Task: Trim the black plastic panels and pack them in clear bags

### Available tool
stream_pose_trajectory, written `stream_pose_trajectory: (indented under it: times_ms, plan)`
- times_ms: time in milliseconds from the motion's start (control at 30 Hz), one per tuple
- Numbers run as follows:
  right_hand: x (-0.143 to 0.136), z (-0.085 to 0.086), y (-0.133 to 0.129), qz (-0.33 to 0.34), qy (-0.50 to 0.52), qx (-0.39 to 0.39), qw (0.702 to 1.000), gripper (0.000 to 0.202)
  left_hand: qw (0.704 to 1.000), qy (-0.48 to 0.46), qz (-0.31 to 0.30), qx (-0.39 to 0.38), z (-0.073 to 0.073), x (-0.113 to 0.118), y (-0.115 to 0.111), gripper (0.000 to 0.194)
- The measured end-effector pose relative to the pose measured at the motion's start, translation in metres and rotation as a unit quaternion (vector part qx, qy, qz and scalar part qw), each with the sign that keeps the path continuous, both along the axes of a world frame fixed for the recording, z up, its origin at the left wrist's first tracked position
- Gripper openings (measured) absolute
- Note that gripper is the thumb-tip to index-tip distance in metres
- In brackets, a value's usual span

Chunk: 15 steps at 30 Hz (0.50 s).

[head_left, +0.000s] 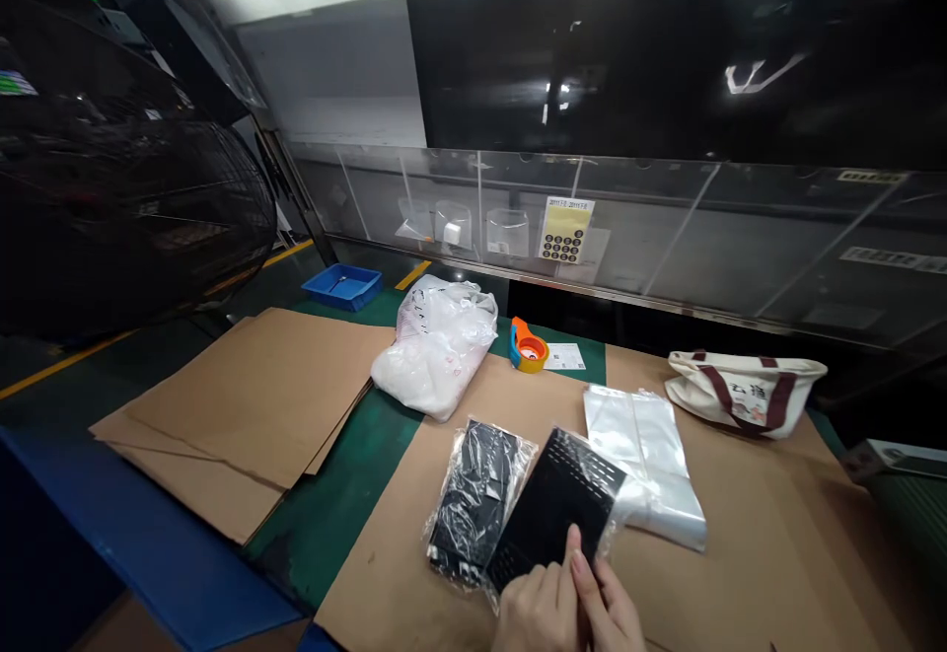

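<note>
A flat black slotted panel (558,494) in a clear plastic bag lies tilted in front of me, its near end at my hands. My left hand (537,608) is closed at that end, fingers curled and one digit stretched over the panel's face. Close against it, my right hand (611,608) pinches the panel's near right edge. The parts of both hands under the panel are hidden. Just left of the panel, a second black part (477,494) in crinkled clear wrap rests on the brown cardboard (403,553). A stack of clear plastic bags (651,465) lies to the right.
A stuffed white plastic bag (440,346), an orange-and-blue tape dispenser (528,346) and a cream handbag (747,394) stand farther back. At left are cardboard sheets (244,396), a blue tray (342,287) and a big fan (133,188). A transparent partition (621,238) spans the back.
</note>
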State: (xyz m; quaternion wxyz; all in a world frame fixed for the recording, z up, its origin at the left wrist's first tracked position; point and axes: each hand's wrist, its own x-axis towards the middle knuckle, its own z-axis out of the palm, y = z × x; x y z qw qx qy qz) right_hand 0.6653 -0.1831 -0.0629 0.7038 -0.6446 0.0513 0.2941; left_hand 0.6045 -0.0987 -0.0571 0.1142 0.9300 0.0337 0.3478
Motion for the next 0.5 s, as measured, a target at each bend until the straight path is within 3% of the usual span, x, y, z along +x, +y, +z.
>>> stream_pose_trajectory:
  times_ms: [100,200,300,400,500]
  plan:
    - [0.017,-0.025,0.033,0.010,0.009,0.025,1.000,0.045,0.991,0.094,-0.035,-0.091,-0.014,-0.015,0.038,0.038]
    - [0.027,-0.044,0.074,0.042,-0.002,0.056,0.997,0.049,0.953,0.164,0.074,-0.244,-0.027,-0.023,0.092,0.039]
    - [0.024,-0.063,0.110,0.049,-0.007,0.026,0.998,0.050,0.892,0.204,0.189,-0.357,-0.055,-0.014,0.135,0.049]
    - [0.018,-0.083,0.121,-0.006,-0.045,-0.040,0.998,0.050,0.847,0.284,0.237,-0.383,-0.091,0.003,0.158,0.061]
    - [0.016,-0.098,0.114,-0.044,-0.022,-0.053,0.997,0.067,0.833,0.321,0.185,-0.410,-0.114,0.017,0.165,0.059]
